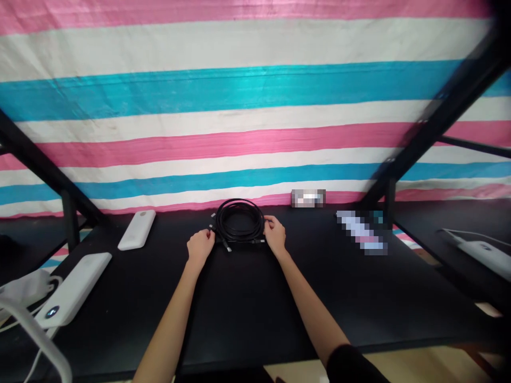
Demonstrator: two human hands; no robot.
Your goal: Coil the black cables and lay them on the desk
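A coil of black USB cable (239,234) lies on the black tabletop (243,308), wound in several loops. Several connector ends with metal tips stick out at its left side, its front and its lower right. At the coil's left edge, my left hand (200,246) has its fingers closed on the cable, close to the plugs. My right hand (275,234) pinches the right edge of the coil between thumb and fingers. The fingertips of both hands are partly hidden.
Two white power banks, one farther back (138,230) and one nearer (75,290), lie at left beside a white charger (26,290) with cords. A blurred box (308,198) and a blurred flat item (361,232) are at right. Striped sheeting (239,90) hangs behind.
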